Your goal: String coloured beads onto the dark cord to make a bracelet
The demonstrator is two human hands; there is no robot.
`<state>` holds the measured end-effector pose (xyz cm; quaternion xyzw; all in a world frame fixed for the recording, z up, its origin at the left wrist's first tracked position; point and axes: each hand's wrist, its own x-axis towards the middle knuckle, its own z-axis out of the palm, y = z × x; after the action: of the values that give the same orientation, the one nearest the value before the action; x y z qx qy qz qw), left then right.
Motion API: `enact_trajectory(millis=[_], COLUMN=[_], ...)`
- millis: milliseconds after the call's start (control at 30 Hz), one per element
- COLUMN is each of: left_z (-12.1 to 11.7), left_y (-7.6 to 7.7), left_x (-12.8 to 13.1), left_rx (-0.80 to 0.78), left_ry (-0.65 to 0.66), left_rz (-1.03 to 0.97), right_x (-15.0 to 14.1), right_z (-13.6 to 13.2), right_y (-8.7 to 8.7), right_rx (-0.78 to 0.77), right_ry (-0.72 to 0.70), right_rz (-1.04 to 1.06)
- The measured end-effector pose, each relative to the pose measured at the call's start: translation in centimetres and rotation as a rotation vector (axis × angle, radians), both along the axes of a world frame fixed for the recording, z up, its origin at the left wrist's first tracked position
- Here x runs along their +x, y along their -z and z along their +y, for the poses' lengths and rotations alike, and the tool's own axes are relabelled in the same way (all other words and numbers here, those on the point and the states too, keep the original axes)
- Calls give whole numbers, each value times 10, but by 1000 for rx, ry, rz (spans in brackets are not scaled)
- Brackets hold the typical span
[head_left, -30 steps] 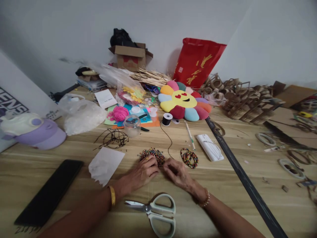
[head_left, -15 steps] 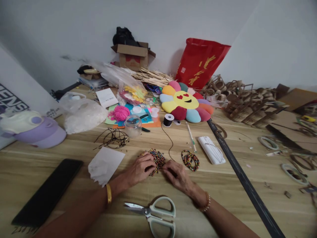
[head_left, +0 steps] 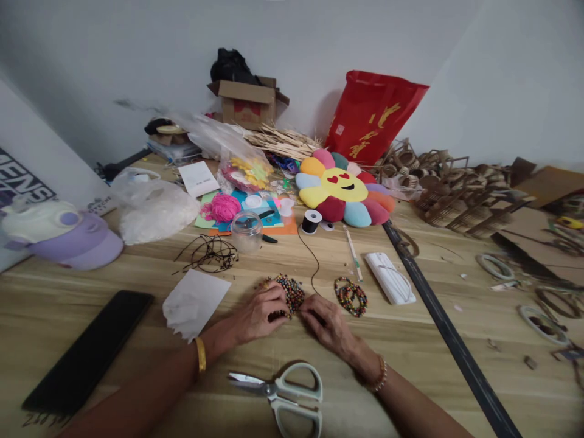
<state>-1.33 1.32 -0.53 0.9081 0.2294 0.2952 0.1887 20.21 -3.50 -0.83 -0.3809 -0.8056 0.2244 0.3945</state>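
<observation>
My left hand [head_left: 263, 309] rests at the near left side of a heap of small multicoloured beads [head_left: 292, 291]. Its fingers curl down into them, and dark beads show between thumb and fingertips. Just right of the heap, my right hand [head_left: 326, 321] is closed in a pinch. A thin black cord [head_left: 314, 258] runs from the black spool [head_left: 311, 222] down to this hand; its end at the fingertips is too small to make out clearly. Strung bead loops [head_left: 351, 297] lie to the right of my right hand. Scissors [head_left: 278, 388] with pale handles lie spread in front of me.
Left of the beads are white paper [head_left: 194, 304], a black slab [head_left: 89, 351] and tangled black cord [head_left: 210, 252]. A clear jar [head_left: 247, 231] stands behind. Farther back are pink yarn [head_left: 223, 208] and a flower cushion [head_left: 344, 188]. A white power bank-like block [head_left: 389, 278] lies right.
The fingers of my left hand have parted slightly from the thumb over the beads. My right hand stays nearly still, and the view has shifted a little.
</observation>
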Motion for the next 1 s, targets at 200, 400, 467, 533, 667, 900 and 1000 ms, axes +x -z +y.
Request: enact_trajectory(millis=[200,400,467,533,667,900,1000], left_z=[-3,-7,-8,-8,-8,-10,-11], left_y=[1,1,2,3,3,-1,-1], left_x=[0,3,5,5,4,1,1], left_rx=[120,159,166,169,164,207,219], left_ry=[1,-73,-89,-94,-91,-78,-78], left_rz=[109,154,150,145,148,214,220], right_x=[0,0,0,0,0,1,1], right_z=[0,0,0,0,0,0,0], right_y=[-1,1,1,2,3,7,8], right_rx=[18,31,32,32,40,62,83], right_ry=[-2,13,16,14,12,27,30], right_rz=[8,-4,0,1,-5,-10,-7])
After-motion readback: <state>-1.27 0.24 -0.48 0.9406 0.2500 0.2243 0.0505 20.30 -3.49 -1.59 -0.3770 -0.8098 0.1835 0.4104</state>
